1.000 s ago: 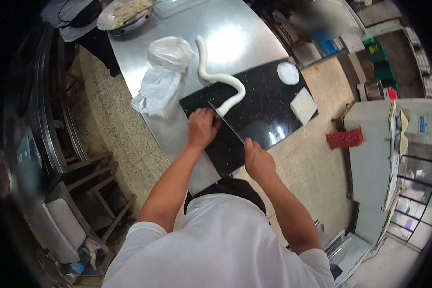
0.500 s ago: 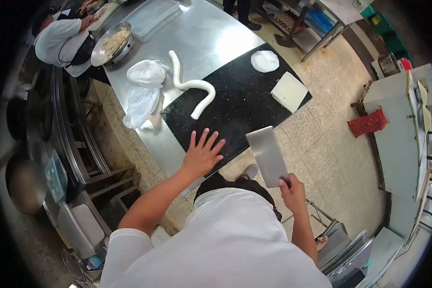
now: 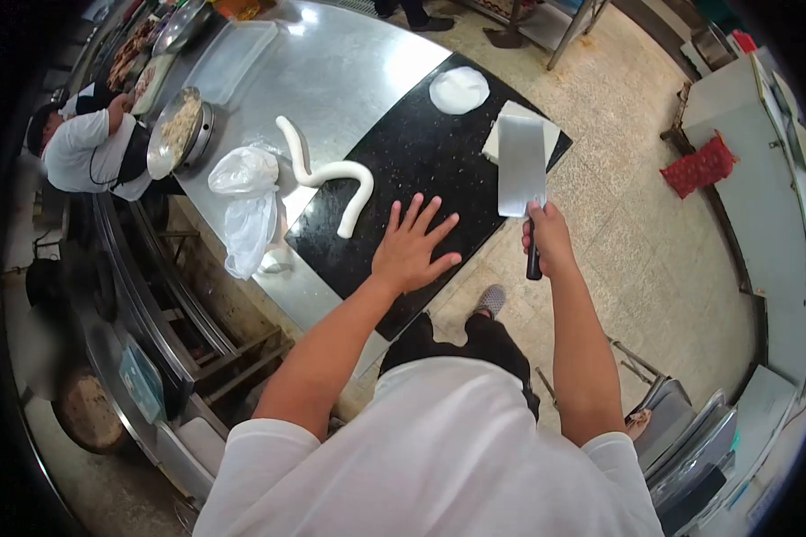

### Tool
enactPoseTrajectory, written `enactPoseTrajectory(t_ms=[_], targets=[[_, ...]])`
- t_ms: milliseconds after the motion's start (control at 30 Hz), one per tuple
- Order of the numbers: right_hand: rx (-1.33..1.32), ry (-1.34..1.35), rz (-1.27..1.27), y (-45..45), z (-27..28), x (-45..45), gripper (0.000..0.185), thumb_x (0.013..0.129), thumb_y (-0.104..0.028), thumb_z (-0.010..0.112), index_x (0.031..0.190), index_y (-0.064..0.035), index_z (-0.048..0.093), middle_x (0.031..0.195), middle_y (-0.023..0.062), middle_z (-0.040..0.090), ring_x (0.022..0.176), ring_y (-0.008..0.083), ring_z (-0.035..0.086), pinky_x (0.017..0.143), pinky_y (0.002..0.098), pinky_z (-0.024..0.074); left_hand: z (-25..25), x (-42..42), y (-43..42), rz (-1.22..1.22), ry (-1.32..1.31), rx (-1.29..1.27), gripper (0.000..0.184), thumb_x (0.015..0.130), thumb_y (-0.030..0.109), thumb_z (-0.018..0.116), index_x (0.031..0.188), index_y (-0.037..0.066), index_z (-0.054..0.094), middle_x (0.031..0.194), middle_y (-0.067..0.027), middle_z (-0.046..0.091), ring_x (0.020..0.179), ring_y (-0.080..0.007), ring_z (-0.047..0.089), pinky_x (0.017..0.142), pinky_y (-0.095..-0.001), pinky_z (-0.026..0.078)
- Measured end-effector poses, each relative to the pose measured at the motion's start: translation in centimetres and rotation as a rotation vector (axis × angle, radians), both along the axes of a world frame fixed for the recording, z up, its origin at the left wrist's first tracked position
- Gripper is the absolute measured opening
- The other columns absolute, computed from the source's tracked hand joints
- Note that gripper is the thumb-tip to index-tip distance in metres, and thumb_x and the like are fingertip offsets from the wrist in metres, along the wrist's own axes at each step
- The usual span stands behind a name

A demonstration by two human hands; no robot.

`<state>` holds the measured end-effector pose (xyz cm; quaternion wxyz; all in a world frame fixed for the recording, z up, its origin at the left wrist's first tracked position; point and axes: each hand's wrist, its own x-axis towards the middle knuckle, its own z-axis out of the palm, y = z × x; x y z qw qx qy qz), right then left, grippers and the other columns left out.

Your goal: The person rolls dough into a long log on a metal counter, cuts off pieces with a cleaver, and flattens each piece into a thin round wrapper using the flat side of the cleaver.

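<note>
One winding dough rope [image 3: 362,197] lay forward-left of the nearer, spread left hand [image 3: 409,251], near end slanting bodyward; the right hand [image 3: 552,240] clenched a cleaver [image 3: 521,166].

Dough rope [image 3: 331,172]: plain white
Cleaver [image 3: 521,166]: silver-grey blade, black handle [image 3: 534,258]
Board [image 3: 430,157]: black, sprinkled with pale specks
Surface [image 3: 340,72]: silver-grey with bright white glare
Plastic bag [image 3: 244,170]: cloudy white
Round piece [image 3: 459,91]: white
Mesh sack [image 3: 700,168]: deep red
Floor [image 3: 609,170]: beige, finely mottled
Shirt [image 3: 439,447]: white
Trousers [image 3: 497,349]: black
Shoe [image 3: 491,299]: grey, dotted
</note>
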<state>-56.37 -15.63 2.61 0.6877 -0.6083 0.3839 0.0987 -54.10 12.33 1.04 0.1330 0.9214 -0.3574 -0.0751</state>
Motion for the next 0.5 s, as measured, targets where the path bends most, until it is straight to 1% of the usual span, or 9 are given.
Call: enactPoseTrajectory(t_ms=[33, 100, 133, 167, 200, 233, 367, 433, 500], targets=[[-0.036, 0.003, 0.045, 0.7, 0.1, -2.1, 0.026, 0.107, -0.031, 0.056, 0.099, -0.0070, 0.056, 0.069, 0.0027, 0.057, 0.050, 0.0126, 0.053, 0.046, 0.0304, 0.0431, -0.3, -0.4, 0.2, 0.003, 0.021, 0.002, 0.074, 0.099, 0.063, 0.052, 0.160, 0.025, 0.042, 0.169, -0.0147, 0.031, 0.158, -0.0403, 0.020, 0.126, -0.0629, 0.009], [-0.205, 0.013, 0.338, 2.0, 0.1, -6.4, 0.024, 0.105, -0.031, 0.059, 0.100, -0.0076, 0.060, 0.068, 0.0020, 0.057, 0.049, 0.0119, 0.052, 0.044, 0.0306, 0.0414, -0.6, 1.0, 0.6, 0.179, 0.329, -0.475, 0.073, 0.098, 0.064, 0.051, 0.159, 0.024, 0.044, 0.168, -0.0143, 0.034, 0.158, -0.0382, 0.023, 0.126, -0.0618, 0.012], [-0.162, 0.079, 0.420, 3.6, 0.9, -8.2, 0.024, 0.103, -0.032, 0.063, 0.103, -0.0080, 0.064, 0.067, 0.0022, 0.057, 0.050, 0.0105, 0.053, 0.044, 0.0292, 0.0401, 0.0, 1.1, 1.1, 0.181, 0.325, -0.466, 0.073, 0.098, 0.064, 0.051, 0.159, 0.024, 0.044, 0.168, -0.0143, 0.034, 0.158, -0.0382, 0.023, 0.126, -0.0618, 0.012], [-0.156, 0.110, 0.576, 5.4, 2.1, -9.7, 0.031, 0.101, -0.035, 0.066, 0.109, -0.0059, 0.065, 0.070, 0.0067, 0.062, 0.057, 0.0184, 0.061, 0.052, 0.0345, 0.0473, 0.8, 0.5, 1.4, 0.006, 0.185, -0.347, 0.073, 0.098, 0.064, 0.051, 0.159, 0.024, 0.044, 0.167, -0.0141, 0.035, 0.157, -0.0383, 0.025, 0.126, -0.0622, 0.012], [-0.314, 0.008, 0.770, 6.4, -2.6, -12.7, 0.036, 0.098, -0.036, 0.068, 0.112, -0.0031, 0.065, 0.076, 0.0149, 0.068, 0.071, 0.0329, 0.068, 0.068, 0.0438, 0.0540, 1.2, -0.1, 1.8, -0.175, 0.049, -0.228, 0.073, 0.098, 0.064, 0.051, 0.158, 0.023, 0.045, 0.166, -0.0138, 0.037, 0.156, -0.0384, 0.027, 0.126, -0.0625, 0.013], [-0.300, -0.128, 0.911, 8.0, -2.4, -13.6, 0.038, 0.096, -0.036, 0.069, 0.112, -0.0015, 0.067, 0.086, 0.0235, 0.072, 0.087, 0.0438, 0.070, 0.082, 0.0502, 0.0529, -0.1, -1.1, 2.4, -0.333, 0.071, -0.149, 0.070, 0.097, 0.061, 0.056, 0.155, 0.022, 0.051, 0.165, -0.0095, 0.041, 0.157, -0.0352, 0.028, 0.127, -0.0606, 0.012], [-0.378, -0.080, 0.889, 9.6, -2.8, -12.2, 0.043, 0.094, -0.042, 0.070, 0.106, -0.0005, 0.072, 0.095, 0.0262, 0.074, 0.094, 0.0432, 0.072, 0.084, 0.0494, 0.0537, -1.0, -1.1, 2.4, -0.400, -0.006, -0.083, 0.069, 0.093, 0.065, 0.058, 0.151, 0.026, 0.056, 0.162, -0.0011, 0.045, 0.156, -0.0306, 0.031, 0.126, -0.0601, 0.014], [-0.273, 0.096, 0.996, 8.3, -1.3, -8.1, 0.052, 0.094, -0.049, 0.070, 0.107, 0.0015, 0.073, 0.094, 0.0262, 0.074, 0.093, 0.0432, 0.072, 0.083, 0.0491, 0.0541, -0.5, 0.0, 1.9, -0.404, 0.023, -0.061, 0.068, 0.094, 0.064, 0.057, 0.151, 0.026, 0.056, 0.162, -0.0015, 0.045, 0.156, -0.0301, 0.030, 0.126, -0.0607, 0.013], [-0.332, 0.047, 1.029, 6.6, -2.7, -5.2, 0.059, 0.094, -0.054, 0.068, 0.106, 0.0036, 0.073, 0.091, 0.0258, 0.074, 0.089, 0.0424, 0.072, 0.080, 0.0491, 0.0539, -1.1, 3.5, 0.2, -0.361, -0.047, -0.080, 0.068, 0.096, 0.063, 0.054, 0.153, 0.026, 0.053, 0.163, -0.0027, 0.043, 0.156, -0.0291, 0.030, 0.126, -0.0625, 0.013]])
